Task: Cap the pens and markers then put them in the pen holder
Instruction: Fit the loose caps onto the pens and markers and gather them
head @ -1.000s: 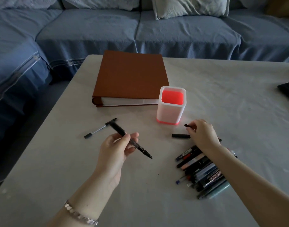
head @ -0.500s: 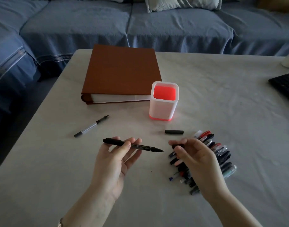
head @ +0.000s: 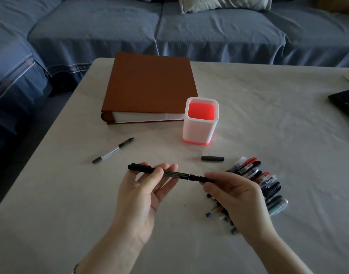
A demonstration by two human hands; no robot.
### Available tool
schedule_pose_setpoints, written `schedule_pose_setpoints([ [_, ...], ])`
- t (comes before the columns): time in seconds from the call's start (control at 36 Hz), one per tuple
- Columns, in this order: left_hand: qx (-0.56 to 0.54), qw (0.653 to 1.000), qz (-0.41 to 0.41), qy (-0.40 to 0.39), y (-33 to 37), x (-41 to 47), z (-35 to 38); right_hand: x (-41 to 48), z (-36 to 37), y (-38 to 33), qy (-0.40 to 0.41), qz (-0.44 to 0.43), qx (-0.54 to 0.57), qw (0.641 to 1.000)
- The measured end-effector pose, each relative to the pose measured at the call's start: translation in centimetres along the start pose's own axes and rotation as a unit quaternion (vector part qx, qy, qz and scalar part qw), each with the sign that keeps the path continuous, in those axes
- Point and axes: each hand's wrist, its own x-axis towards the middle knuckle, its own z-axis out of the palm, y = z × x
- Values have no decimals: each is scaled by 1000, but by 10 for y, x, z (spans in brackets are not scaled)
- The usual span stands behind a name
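Above the table (head: 268, 135), left hand (head: 142, 190) pinches a slim black pen (head: 175, 174), right hand (head: 237, 198) gripping its cap (head: 207, 179).

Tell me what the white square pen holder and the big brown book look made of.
White square pen holder: likely translucent matte plastic; red glows through its base. Big brown book: cover looks matte, leatherette or cloth, unclear which; white paper page edges.

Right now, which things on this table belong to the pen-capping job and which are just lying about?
Job: held black pen, loose black cap, uncapped grey pen, pen pile, pen holder.
Lying about: brown binder, black keyboard.
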Motion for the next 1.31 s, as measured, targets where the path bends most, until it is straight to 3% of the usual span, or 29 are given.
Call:
schedule_pose_setpoints([
  [0.17, 19, 1000, 23, -4, -3, -7, 4, -2, -2, -2, -4, -62, -131, 990],
  [0.33, 67, 996, 64, -10, -2, -10, 15, -3, -3, 3, 2, -92, -172, 981],
  [0.44, 139, 984, 88, -61, -9, -11, 20, 3, -6, 11, -73, -99, -257, 958],
  [0.58, 349, 922, 119, -118, -20, -3, 13, 8, -5, 26, -106, -140, -325, 929],
  [0.67, 501, 841, 173, -113, -14, 24, -5, 14, -13, 28, -72, -85, -322, 940],
  [0.78, 639, 731, 240, 5, 8, 72, -39, 19, -33, 30, -44, -12, -333, 942],
  [0.86, 691, 681, 225, 97, 25, 104, -64, 18, -47, 30, -46, -8, -348, 936],
  [0.97, 774, 594, 179, 126, 30, 126, -87, 16, -56, 31, -32, -7, -359, 933],
  [1.06, 794, 564, 183, 132, 27, 126, -91, 13, -59, 30, -10, -10, -391, 920],
  [1.14, 798, 551, 207, 131, 19, 120, -88, 9, -61, 27, 0, -6, -469, 883],
  [1.25, 792, 561, 227, 80, 6, 108, -84, 7, -60, 29, -11, 43, -583, 811],
  [1.31, 774, 586, 234, 54, 0, 97, -78, 8, -59, 31, -28, 69, -614, 785],
])
